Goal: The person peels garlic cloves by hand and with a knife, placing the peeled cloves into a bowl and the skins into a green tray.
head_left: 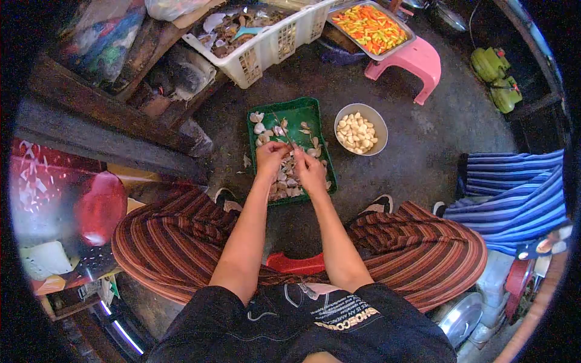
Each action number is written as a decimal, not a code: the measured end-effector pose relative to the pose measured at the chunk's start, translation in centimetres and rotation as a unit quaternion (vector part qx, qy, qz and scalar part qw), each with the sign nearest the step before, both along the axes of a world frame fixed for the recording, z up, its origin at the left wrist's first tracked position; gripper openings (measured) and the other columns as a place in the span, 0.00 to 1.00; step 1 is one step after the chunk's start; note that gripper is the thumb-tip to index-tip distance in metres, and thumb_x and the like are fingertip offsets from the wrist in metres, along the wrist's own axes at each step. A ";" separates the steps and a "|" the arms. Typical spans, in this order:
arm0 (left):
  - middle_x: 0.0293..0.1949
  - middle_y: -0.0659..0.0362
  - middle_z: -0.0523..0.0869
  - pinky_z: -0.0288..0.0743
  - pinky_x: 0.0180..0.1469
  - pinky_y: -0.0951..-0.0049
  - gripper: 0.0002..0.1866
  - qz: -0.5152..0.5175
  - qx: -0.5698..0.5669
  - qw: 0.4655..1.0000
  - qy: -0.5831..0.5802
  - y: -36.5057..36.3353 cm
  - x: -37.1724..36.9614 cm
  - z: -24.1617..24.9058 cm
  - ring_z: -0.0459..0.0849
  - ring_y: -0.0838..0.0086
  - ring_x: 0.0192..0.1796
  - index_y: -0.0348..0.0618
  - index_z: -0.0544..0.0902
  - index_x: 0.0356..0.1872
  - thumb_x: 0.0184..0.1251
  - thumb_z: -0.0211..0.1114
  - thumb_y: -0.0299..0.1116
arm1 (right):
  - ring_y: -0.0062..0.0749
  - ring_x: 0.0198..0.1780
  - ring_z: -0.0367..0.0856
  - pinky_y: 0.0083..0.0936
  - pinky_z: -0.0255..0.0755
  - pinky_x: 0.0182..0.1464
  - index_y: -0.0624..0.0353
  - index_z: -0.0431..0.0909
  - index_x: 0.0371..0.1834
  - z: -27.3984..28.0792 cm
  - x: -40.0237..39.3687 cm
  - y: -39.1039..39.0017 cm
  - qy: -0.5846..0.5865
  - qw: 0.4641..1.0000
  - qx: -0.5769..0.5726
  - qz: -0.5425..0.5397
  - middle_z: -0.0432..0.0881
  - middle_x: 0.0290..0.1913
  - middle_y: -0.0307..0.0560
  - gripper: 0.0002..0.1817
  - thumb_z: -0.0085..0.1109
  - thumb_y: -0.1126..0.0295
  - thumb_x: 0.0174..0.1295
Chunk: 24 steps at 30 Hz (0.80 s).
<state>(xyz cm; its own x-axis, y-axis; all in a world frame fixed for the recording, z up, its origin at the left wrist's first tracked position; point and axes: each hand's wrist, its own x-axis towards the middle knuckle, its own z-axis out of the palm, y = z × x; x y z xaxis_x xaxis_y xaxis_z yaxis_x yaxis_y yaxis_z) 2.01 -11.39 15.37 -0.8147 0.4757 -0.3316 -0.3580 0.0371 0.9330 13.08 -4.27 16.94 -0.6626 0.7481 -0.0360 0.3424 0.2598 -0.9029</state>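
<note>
I sit on a low red stool [296, 264] over a green tray [302, 113] on the floor, littered with garlic cloves and papery skins [284, 184]. My left hand [270, 156] grips a thin knife [284, 132] whose blade points up and away over the tray. Close beside it, my right hand [310, 169] is closed on a garlic clove; the clove itself is mostly hidden by the fingers. To the right of the tray stands a white bowl [375, 118] filled with peeled cloves [356, 133].
A white plastic basket [275, 45] of scraps sits at the back. A metal tray of chopped chillies [370, 27] rests on a pink stool [417, 63]. A person in striped cloth [514, 193] sits at right. Dark wooden planks [103, 109] lie left.
</note>
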 end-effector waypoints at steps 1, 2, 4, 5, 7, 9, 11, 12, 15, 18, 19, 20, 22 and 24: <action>0.30 0.56 0.84 0.77 0.35 0.77 0.04 -0.002 -0.014 1.000 0.019 0.0 0.0 -0.1 0.82 0.75 0.30 0.31 0.81 0.32 0.55 0.65 0.20 | 0.34 0.30 0.80 0.28 0.71 0.40 0.45 0.81 0.51 0.2 0.0 -0.1 0.000 1.000 0.000 0.000 0.81 0.24 0.44 0.25 0.46 0.42 0.63; 0.31 0.54 0.84 0.79 0.37 0.76 0.05 -0.004 -0.028 0.999 0.038 0.0 0.0 -0.1 0.83 0.73 0.31 0.31 0.81 0.33 0.54 0.64 0.19 | 0.37 0.31 0.81 0.28 0.72 0.41 0.45 0.81 0.50 0.3 0.2 -0.2 -0.007 1.000 0.008 -0.007 0.81 0.25 0.46 0.24 0.48 0.43 0.63; 0.31 0.55 0.84 0.79 0.36 0.75 0.05 0.003 -0.034 0.998 0.050 0.2 0.1 -0.4 0.83 0.73 0.31 0.31 0.81 0.33 0.54 0.64 0.18 | 0.40 0.33 0.82 0.29 0.72 0.42 0.44 0.81 0.50 0.4 0.0 -0.5 -0.013 1.000 0.016 -0.013 0.82 0.26 0.47 0.22 0.49 0.44 0.63; 0.30 0.55 0.84 0.79 0.36 0.75 0.05 0.010 -0.040 0.997 0.060 0.2 0.1 -0.6 0.83 0.73 0.31 0.31 0.80 0.32 0.53 0.64 0.18 | 0.36 0.31 0.81 0.28 0.72 0.40 0.46 0.82 0.48 0.3 -0.1 -0.7 0.008 0.999 0.020 -0.031 0.81 0.24 0.46 0.22 0.51 0.45 0.62; 0.30 0.55 0.84 0.78 0.35 0.75 0.04 0.001 -0.067 0.994 0.088 0.3 -0.3 -1.9 0.82 0.73 0.31 0.31 0.80 0.32 0.53 0.64 0.18 | 0.33 0.28 0.80 0.27 0.72 0.38 0.47 0.83 0.46 0.0 -0.3 -0.7 0.028 0.998 0.025 -0.050 0.81 0.22 0.45 0.21 0.53 0.46 0.62; 0.30 0.55 0.84 0.78 0.35 0.75 0.04 -0.008 -0.093 0.989 0.115 0.5 -0.4 -2.8 0.82 0.73 0.31 0.31 0.80 0.31 0.54 0.63 0.18 | 0.25 0.24 0.77 0.24 0.71 0.33 0.50 0.84 0.43 -0.2 -0.4 -0.4 0.021 0.997 -0.058 -0.054 0.79 0.19 0.40 0.20 0.57 0.48 0.60; 0.26 0.59 0.84 0.74 0.33 0.76 0.05 0.018 -0.054 0.986 0.157 0.7 -0.1 -3.5 0.81 0.78 0.28 0.35 0.81 0.29 0.52 0.67 0.24 | 0.22 0.22 0.75 0.23 0.69 0.32 0.52 0.85 0.41 -0.2 -0.6 -0.4 0.033 0.996 -0.056 -0.065 0.78 0.17 0.38 0.21 0.57 0.47 0.60; 0.26 0.59 0.84 0.74 0.33 0.76 0.05 0.018 -0.054 0.986 0.158 0.8 0.2 -2.9 0.81 0.78 0.28 0.35 0.81 0.29 0.52 0.67 0.24 | 0.18 0.20 0.73 0.21 0.68 0.30 0.53 0.85 0.40 -0.2 -0.6 -0.4 0.046 0.995 -0.054 -0.076 0.76 0.16 0.36 0.21 0.58 0.47 0.60; 0.25 0.57 0.84 0.75 0.32 0.75 0.05 0.021 -0.114 0.973 0.198 1.1 1.3 -0.4 0.81 0.76 0.28 0.35 0.80 0.28 0.52 0.67 0.24 | 0.19 0.20 0.72 0.22 0.67 0.28 0.55 0.85 0.38 0.6 -0.6 -0.3 0.022 0.994 -0.063 -0.087 0.76 0.16 0.36 0.21 0.58 0.48 0.60; 0.27 0.58 0.84 0.75 0.32 0.73 0.06 -0.004 -0.178 0.940 0.293 1.3 2.3 0.4 0.80 0.78 0.28 0.34 0.81 0.30 0.52 0.68 0.25 | 0.19 0.18 0.71 0.21 0.65 0.24 0.60 0.85 0.33 -0.7 -0.9 0.0 0.026 0.989 -0.094 -0.108 0.76 0.16 0.37 0.22 0.59 0.49 0.60; 0.27 0.58 0.84 0.75 0.32 0.73 0.07 0.006 -0.187 0.933 0.308 1.5 2.7 0.5 0.80 0.78 0.28 0.35 0.81 0.30 0.51 0.69 0.26 | 0.19 0.18 0.71 0.21 0.65 0.24 0.60 0.85 0.33 -1.0 -1.0 0.1 0.028 0.989 -0.094 -0.109 0.76 0.16 0.37 0.22 0.59 0.49 0.60; 0.27 0.58 0.84 0.75 0.31 0.73 0.08 0.016 -0.196 0.926 0.323 1.7 2.9 0.6 0.80 0.78 0.27 0.36 0.82 0.30 0.50 0.69 0.27 | 0.18 0.18 0.70 0.20 0.64 0.23 0.60 0.84 0.32 -1.4 -1.0 0.4 0.056 0.979 -0.162 -0.107 0.76 0.16 0.36 0.21 0.60 0.50 0.60; 0.27 0.58 0.84 0.75 0.32 0.73 0.07 -0.008 -0.188 0.934 0.305 1.6 2.8 1.5 0.80 0.78 0.27 0.35 0.82 0.31 0.52 0.68 0.27 | 0.18 0.17 0.69 0.18 0.62 0.21 0.61 0.84 0.30 -1.1 -0.7 0.8 0.084 0.964 -0.229 -0.107 0.75 0.16 0.36 0.21 0.60 0.51 0.59; 0.28 0.58 0.84 0.75 0.33 0.74 0.06 -0.031 -0.180 0.941 0.286 1.3 1.9 1.4 0.80 0.78 0.28 0.35 0.82 0.32 0.54 0.67 0.26 | 0.17 0.16 0.68 0.15 0.61 0.20 0.59 0.81 0.30 -0.4 -0.1 1.5 0.100 0.902 -0.402 -0.124 0.74 0.17 0.34 0.18 0.62 0.52 0.59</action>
